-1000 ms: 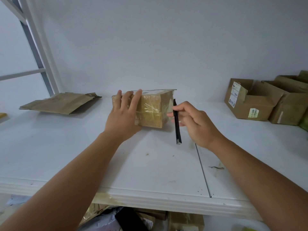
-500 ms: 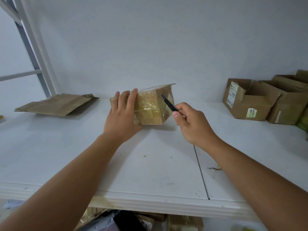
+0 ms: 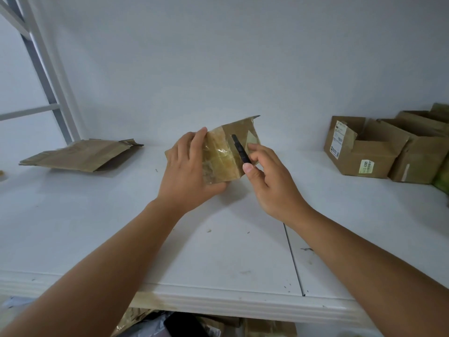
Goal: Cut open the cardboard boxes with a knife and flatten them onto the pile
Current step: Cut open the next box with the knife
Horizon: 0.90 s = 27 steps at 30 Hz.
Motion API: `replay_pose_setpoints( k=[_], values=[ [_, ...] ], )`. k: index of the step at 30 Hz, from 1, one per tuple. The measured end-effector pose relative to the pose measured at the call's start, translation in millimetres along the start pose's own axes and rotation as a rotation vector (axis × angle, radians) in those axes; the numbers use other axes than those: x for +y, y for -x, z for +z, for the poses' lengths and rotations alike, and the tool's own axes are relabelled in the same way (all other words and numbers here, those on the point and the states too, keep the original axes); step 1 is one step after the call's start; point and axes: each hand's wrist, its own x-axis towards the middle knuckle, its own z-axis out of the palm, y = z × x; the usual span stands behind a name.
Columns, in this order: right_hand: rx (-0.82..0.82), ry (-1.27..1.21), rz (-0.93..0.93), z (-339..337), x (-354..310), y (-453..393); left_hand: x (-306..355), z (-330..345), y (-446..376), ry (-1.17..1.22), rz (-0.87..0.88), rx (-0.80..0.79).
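One taped cardboard box [image 3: 224,155] is held tilted at the middle of the white shelf [image 3: 121,227], against a plain white wall [image 3: 218,57]. One flattened box [image 3: 77,155] lies far left; at least two open boxes [image 3: 364,152] stand right. The left hand [image 3: 188,173] grips the box's left side; the right hand [image 3: 267,176] pinches one black knife [image 3: 239,149] laid against its front.

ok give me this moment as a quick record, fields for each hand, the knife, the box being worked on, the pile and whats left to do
left hand: grips the taped box, tilting it up off the table
right hand: pinches the knife
knife: black, laid against the box's taped face
taped box: small, wrapped in clear tape, still unflattened
pile: flattened cardboard at far left of the table
left to do: open boxes waiting at far right
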Motion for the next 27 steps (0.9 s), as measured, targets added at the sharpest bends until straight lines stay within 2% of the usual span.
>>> replay_pose_setpoints(
  k=[5,10,14,18,27],
  values=[
    [-0.008,0.003,0.010,-1,0,-2,7,-3,-3,0.005,0.032,0.042],
    [0.000,0.190,-0.059,-7,0,-1,7,-7,-4,-0.019,0.012,0.044],
    [-0.101,0.300,-0.066,-11,-2,3,5,-9,-2,-0.058,0.020,0.031],
    [-0.077,0.367,-0.116,-12,-5,4,2,-11,-1,-0.051,0.026,0.005],
    [-0.065,0.361,-0.150,-14,-12,6,-3,-9,0,-0.045,0.062,0.021]
  ],
)
